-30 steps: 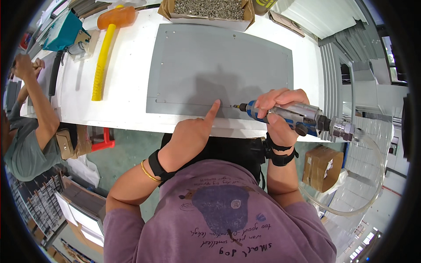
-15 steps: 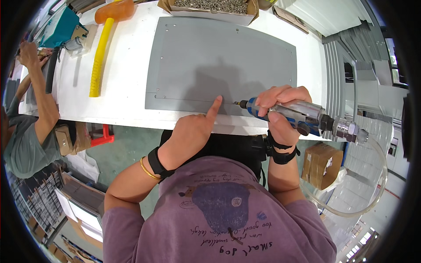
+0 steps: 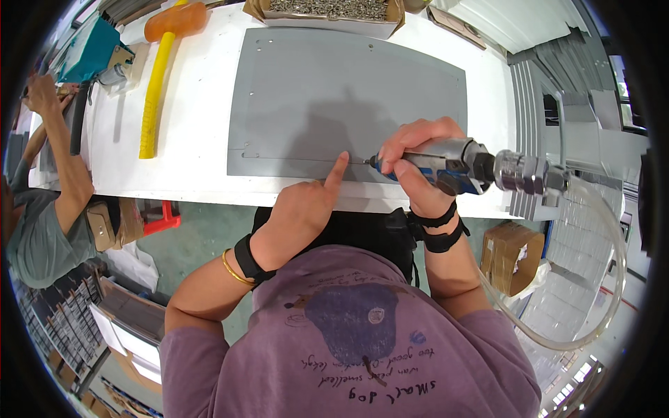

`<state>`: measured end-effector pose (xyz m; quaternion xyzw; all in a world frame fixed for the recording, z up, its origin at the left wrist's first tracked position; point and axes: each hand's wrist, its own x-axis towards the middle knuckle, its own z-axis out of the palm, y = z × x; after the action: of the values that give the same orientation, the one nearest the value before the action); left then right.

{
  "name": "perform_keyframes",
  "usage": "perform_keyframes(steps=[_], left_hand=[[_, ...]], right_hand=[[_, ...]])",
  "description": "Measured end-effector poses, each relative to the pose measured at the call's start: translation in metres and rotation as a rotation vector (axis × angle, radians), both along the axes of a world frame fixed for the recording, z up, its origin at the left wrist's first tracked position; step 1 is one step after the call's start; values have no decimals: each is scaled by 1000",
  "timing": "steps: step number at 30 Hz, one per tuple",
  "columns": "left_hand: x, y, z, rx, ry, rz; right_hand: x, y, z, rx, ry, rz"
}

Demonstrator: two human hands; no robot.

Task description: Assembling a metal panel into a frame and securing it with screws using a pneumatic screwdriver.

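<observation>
A flat grey panel [image 3: 313, 76] with small holes near its edges lies on the white table in front of me. My right hand [image 3: 421, 164] is wrapped round an air screwdriver [image 3: 456, 152], silver and blue, held nearly level. Its bit points left and meets the panel close to the near edge, at a fine line along that edge. My left hand [image 3: 301, 212] holds nothing: its index finger is stretched out with the tip on the panel, just left of the bit, and the other fingers are curled. Whether a screw sits under the bit is too small to tell.
A clear hose [image 3: 617, 261] loops from the tool down the right side. Beyond the panel stands a cardboard box [image 3: 327, 28] of small metal fasteners. A mallet [image 3: 155, 97] with yellow handle and orange head lies left, near a teal machine [image 3: 87, 52]. At far left another person's arm [image 3: 66, 150] works.
My right hand and the screwdriver have shifted left and slightly up, bringing the bit nearer to my left fingertip. The left finger stays on the panel. The whole view has shifted slightly.
</observation>
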<state>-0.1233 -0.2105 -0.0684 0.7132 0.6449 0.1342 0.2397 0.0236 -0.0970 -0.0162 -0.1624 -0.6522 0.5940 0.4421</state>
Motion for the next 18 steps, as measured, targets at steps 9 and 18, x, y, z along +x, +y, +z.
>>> perform_keyframes(steps=[9, 18], left_hand=[[-7, 5, -2, 60, -146, -2], [-26, 42, 21, -583, -1626, 499]], right_hand=[[0, 2, 3, -56, -5, -16], [8, 16, 11, -134, 107, 35]])
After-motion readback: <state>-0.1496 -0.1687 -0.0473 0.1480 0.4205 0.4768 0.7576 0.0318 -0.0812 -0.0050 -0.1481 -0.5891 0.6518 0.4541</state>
